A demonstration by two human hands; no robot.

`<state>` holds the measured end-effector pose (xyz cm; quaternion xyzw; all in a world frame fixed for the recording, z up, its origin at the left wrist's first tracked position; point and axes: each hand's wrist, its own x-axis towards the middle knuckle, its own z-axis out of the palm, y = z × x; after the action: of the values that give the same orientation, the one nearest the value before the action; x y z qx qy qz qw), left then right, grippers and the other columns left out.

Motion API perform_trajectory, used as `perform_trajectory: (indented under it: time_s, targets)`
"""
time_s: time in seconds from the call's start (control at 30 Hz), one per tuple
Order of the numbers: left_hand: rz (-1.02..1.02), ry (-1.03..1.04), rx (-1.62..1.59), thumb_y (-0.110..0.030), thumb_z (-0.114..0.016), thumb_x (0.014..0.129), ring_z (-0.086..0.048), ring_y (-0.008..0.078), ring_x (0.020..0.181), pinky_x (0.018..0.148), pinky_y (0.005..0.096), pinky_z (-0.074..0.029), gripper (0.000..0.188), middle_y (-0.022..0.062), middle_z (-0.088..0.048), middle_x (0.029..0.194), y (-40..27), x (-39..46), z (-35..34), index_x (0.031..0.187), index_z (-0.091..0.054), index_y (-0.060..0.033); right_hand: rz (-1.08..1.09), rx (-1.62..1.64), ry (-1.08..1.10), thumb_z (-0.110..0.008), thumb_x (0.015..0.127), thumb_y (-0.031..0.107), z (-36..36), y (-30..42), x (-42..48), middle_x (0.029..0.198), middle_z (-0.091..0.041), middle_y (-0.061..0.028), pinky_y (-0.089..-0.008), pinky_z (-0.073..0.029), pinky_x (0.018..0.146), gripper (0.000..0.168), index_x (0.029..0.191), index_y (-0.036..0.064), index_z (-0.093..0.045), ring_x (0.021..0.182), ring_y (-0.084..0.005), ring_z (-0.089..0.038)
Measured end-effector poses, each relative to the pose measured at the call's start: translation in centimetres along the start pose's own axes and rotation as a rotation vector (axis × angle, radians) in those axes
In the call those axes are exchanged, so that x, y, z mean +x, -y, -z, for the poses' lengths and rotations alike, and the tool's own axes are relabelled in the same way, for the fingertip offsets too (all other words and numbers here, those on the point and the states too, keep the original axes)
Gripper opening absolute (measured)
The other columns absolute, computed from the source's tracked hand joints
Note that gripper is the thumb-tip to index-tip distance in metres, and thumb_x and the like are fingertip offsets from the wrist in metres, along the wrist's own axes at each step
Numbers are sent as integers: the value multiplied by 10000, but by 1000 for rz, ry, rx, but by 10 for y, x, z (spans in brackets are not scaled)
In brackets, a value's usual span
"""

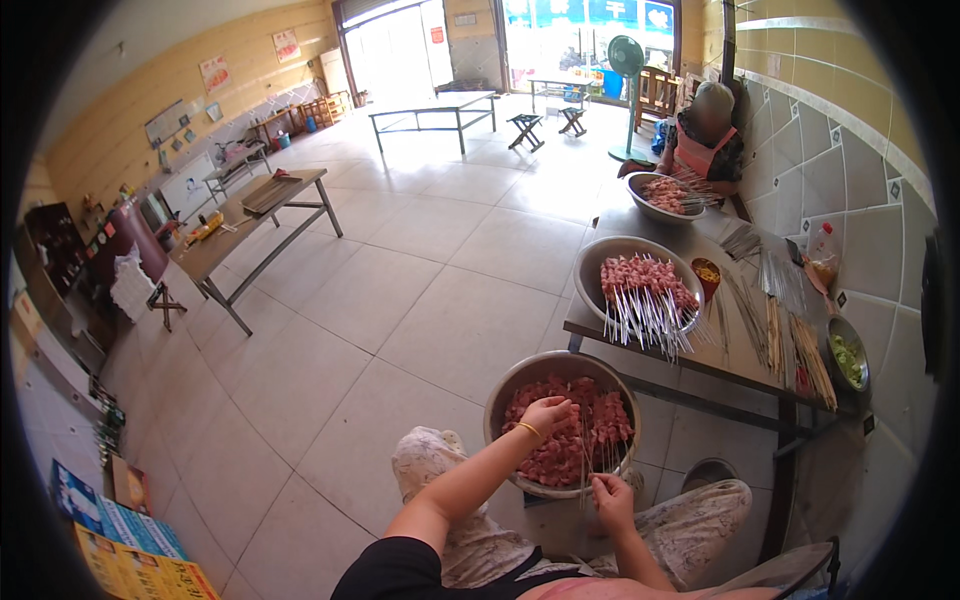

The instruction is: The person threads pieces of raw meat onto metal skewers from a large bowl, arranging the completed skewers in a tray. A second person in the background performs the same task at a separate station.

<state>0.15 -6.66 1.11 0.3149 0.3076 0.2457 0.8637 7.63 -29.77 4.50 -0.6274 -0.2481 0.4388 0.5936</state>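
Observation:
In front of me, a large metal basin (496, 420) holds cut raw meat (544, 465). Several loaded meat skewers (611, 418) lie along its right side, their thin sticks pointing towards me. My left hand (549, 417), with a yellow bangle at the wrist, is over the meat; its fingertips are pinched together, apparently on a small piece of meat that they mostly hide. At the basin's near right rim, my right hand (614, 501) grips the lower end of a thin metal skewer (586, 457) between thumb and fingers. The skewer's upper part reaches towards the left hand.
On the metal table (739, 352) at right stand a basin of loaded skewers (589, 289), a red can (706, 276) and bundled sticks (810, 352). A bowl of green vegetables (847, 360) sits by the wall. A person (705, 142) sits behind another basin (666, 214).

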Motion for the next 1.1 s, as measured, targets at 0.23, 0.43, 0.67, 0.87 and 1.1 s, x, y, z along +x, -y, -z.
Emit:
perform_trajectory:
  time_s: [0.23,0.43,0.67,0.87,1.1]
  targets:
    - [38,-23,-5,-154,-577,874,-612,164,861,783,294,-517,200,97,-632,1008,1,5,7,1019,-578,-17,-4,14,1,-539,892,117,1,-7,-2,658,-501,42,-174,-330,470,179,1011,-2,-602,530,-31,-420]
    - [57,-8,-3,-128,-574,871,-612,167,884,800,293,-515,186,103,-634,995,-1,2,7,1013,-580,-9,-38,20,28,-538,893,116,0,-1,-4,668,-508,36,-172,-334,473,178,1013,0,-597,532,-32,-423]
    - [122,30,31,-109,-574,865,-614,180,884,800,302,-522,174,114,-633,986,-11,-3,5,985,-594,17,-19,11,24,-534,895,113,3,1,-3,659,-504,41,-173,-326,465,175,1015,1,-595,525,-33,-419]
    - [119,82,40,-104,-583,856,-619,213,902,813,334,-528,165,128,-631,989,-7,7,9,976,-581,9,90,-68,-16,-535,894,117,-7,9,0,629,-480,52,-183,-314,459,168,980,-7,-610,521,-24,-399]
    - [6,14,-72,-139,-617,841,-612,185,877,774,324,-525,302,90,-630,1006,1,11,14,1111,-517,-47,189,-241,-95,-545,890,152,-3,-6,6,599,-460,60,-206,-307,447,164,942,22,-632,508,-26,-381]
